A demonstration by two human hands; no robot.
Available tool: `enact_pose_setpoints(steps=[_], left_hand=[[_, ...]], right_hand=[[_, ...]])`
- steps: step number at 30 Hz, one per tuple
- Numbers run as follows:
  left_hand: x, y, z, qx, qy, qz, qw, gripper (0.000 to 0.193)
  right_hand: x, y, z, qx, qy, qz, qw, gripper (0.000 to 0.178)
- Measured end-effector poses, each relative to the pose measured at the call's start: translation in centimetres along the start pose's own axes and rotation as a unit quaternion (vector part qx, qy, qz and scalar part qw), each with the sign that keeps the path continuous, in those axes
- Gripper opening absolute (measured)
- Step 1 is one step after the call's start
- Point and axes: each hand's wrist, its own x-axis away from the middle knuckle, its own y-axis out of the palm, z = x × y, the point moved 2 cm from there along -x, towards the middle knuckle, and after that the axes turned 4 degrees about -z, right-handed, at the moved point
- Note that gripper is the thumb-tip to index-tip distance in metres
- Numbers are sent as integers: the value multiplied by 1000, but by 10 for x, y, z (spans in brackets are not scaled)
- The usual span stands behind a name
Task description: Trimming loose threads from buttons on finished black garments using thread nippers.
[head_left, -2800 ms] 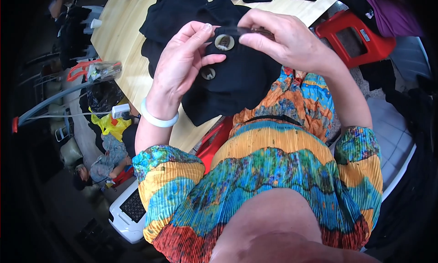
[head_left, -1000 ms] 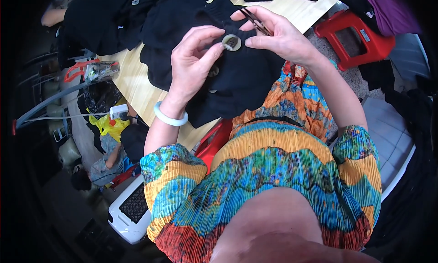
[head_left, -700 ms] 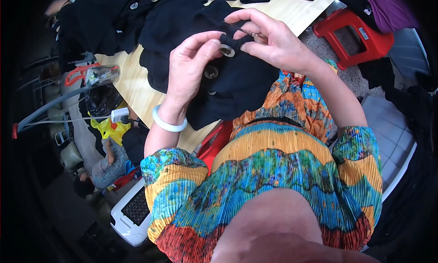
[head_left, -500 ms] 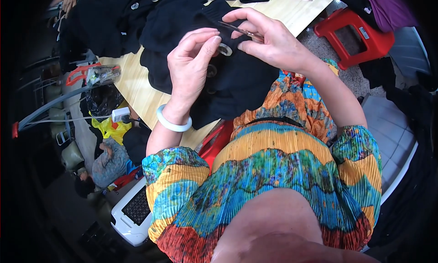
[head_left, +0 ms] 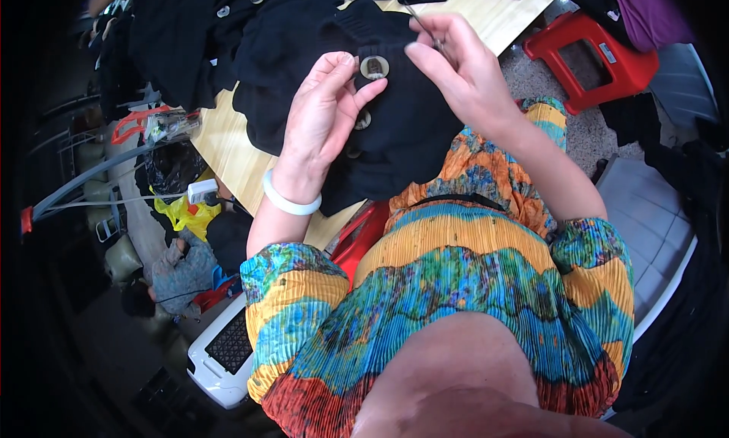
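Observation:
A black knitted garment (head_left: 402, 126) with large round buttons lies on the wooden table in front of me. My left hand (head_left: 323, 115), with a white bangle at its wrist, is over the garment with thumb and finger apart. Between those fingertips sits a brown button with a pale rim (head_left: 374, 67); one fingertip is at its lower edge. Another button (head_left: 362, 120) shows just below, partly covered by that hand. To the right and raised, my right hand (head_left: 463, 66) is closed around small scissors (head_left: 425, 29), their thin blades pointing up and left.
More black garments (head_left: 182, 50) are heaped at the left of the wooden table (head_left: 235, 149), with dark folded pieces along its far edge. A red plastic stool (head_left: 592, 62) stands at right. Another person (head_left: 186, 267) sits low at left, near a white plug on a cable (head_left: 202, 191).
My right hand has moved up and right with the scissors, away from the button. My left fingers have spread around the button, which now faces up.

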Motion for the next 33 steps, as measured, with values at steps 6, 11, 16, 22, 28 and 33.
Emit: enact_pose_setpoints(steps=[6,11,16,22,28,33], left_hand=[[-8,4,-14,-16,54,36,998,6],[-8,8,-20,-33,84,-4,996,9],[-6,17,-22,-44,141,20,989,8],[-5,15,-23,-50,147,-13,988,9],[-14,0,0,-35,78,-2,996,5],[-20,5,21,-17,-14,-73,997,9]], right_hand=[[36,24,-9,-332,263,-132,896,30],[33,27,-5,-425,299,-117,846,31],[30,29,2,-422,302,-115,847,29],[26,29,4,-430,284,-94,852,25],[17,21,7,-375,208,-65,901,21],[-2,-1,1,72,-1,10,997,50]])
